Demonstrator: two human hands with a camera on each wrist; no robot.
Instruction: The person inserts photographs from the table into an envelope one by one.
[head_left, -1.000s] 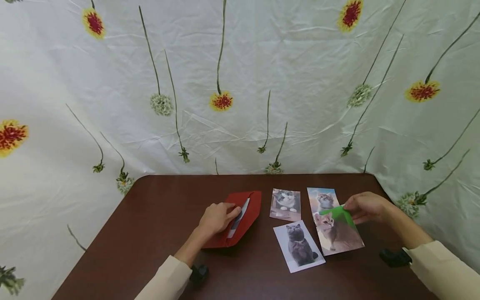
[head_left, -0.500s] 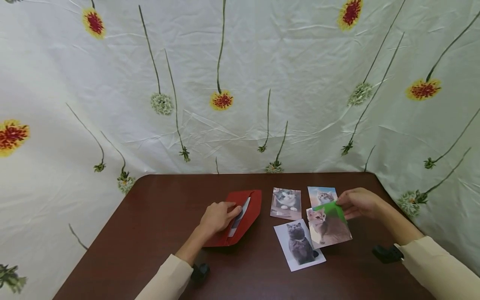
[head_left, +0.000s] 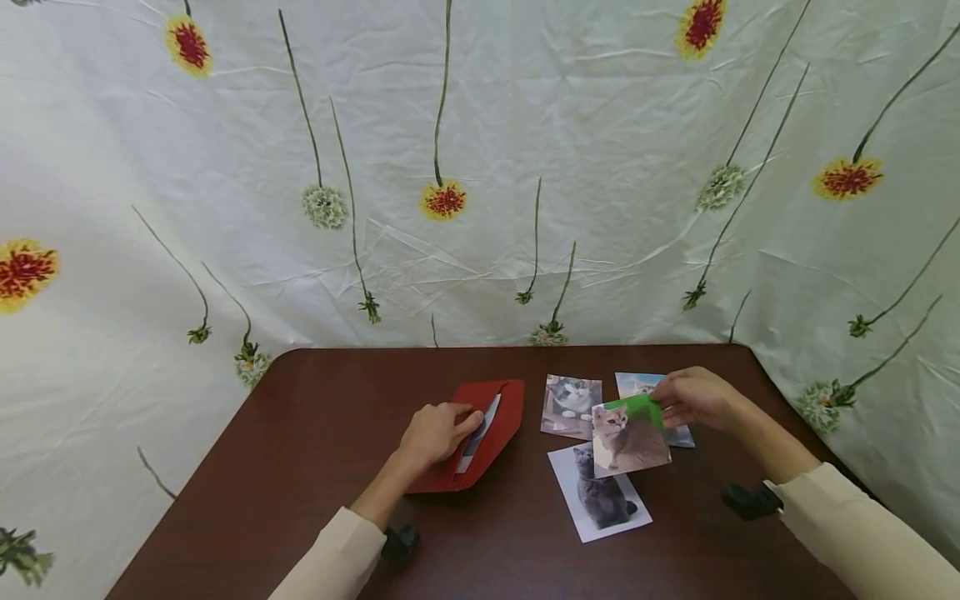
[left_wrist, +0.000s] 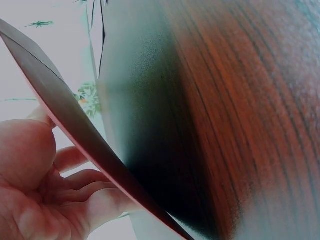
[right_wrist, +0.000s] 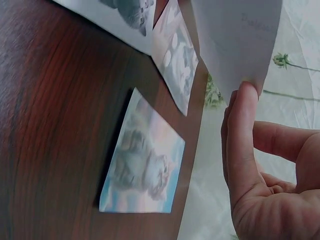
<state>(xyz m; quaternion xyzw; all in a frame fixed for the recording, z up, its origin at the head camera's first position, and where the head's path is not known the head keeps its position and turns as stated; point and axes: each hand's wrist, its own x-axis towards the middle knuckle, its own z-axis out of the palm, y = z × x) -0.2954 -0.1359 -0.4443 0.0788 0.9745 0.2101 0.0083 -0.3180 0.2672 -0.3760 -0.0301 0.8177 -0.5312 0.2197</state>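
A tan-cat card (head_left: pixel 632 442), green along its top, is raised above the bench (head_left: pixel 322 433) at its right side, pinched near its upper right corner in your right hand (head_left: pixel 697 396). That grip is narrow, thumb and fingers closed on the card alone; the right wrist view shows the card's pale back, with faint marks too dim to read.

From overhead it covers parts of three more pictures lying flat: a grey-cat card (head_left: pixel 603 504) nearest you, a black-and-white-cat card (head_left: pixel 572 404) farther back, and a kitten card (head_left: pixel 636 382) with a blue sky, partly behind your right hand.

To the left of the pictures, your left hand (head_left: pixel 435 433) holds a red envelope (head_left: pixel 502 437), its grip closed on the paper and its thumb beside the opening. A white-edged insert (head_left: pixel 491 411) shows in the slot, its picture mostly hidden.

Cream sleeves (head_left: pixel 333 554) cover your forearms, a dark device (head_left: pixel 400 543) at each wrist. Beyond the bench hangs a pale cloth (head_left: pixel 510 100) printed with long-stemmed flowers.
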